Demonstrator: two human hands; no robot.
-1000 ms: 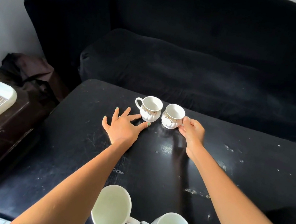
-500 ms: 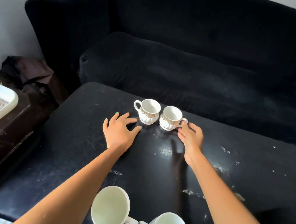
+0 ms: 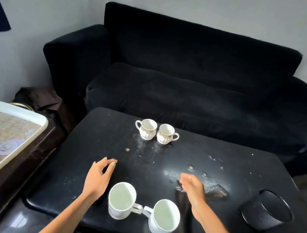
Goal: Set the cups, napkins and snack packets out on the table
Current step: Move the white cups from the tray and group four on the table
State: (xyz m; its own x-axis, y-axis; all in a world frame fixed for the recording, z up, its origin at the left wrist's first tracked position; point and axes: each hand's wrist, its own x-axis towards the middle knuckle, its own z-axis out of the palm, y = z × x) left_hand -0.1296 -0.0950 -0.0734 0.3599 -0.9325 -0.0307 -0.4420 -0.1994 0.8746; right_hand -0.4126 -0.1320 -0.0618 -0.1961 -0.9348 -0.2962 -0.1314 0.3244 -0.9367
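Note:
Two small white cups with gold bands stand side by side at the far edge of the black table (image 3: 221, 166): the left small cup (image 3: 146, 129) and the right small cup (image 3: 166, 134), handles pointing outward. Two plain white mugs stand near the front edge, the left mug (image 3: 121, 200) and the right mug (image 3: 165, 218), handles facing each other. My left hand (image 3: 98, 178) hovers just left of the left mug, fingers loosely curled, holding nothing. My right hand (image 3: 192, 190) hangs relaxed and empty above the table, right of the right mug.
A black mesh holder (image 3: 266, 212) stands on the table's right side. A white tray (image 3: 9, 112) with a woven mat and items lies on a dark side table at the left. A black sofa (image 3: 193, 82) sits behind the table.
Both hands let go of the small cups at the far edge and drew back toward the front mugs. The camera rose and tilted up, bringing the mesh holder into view.

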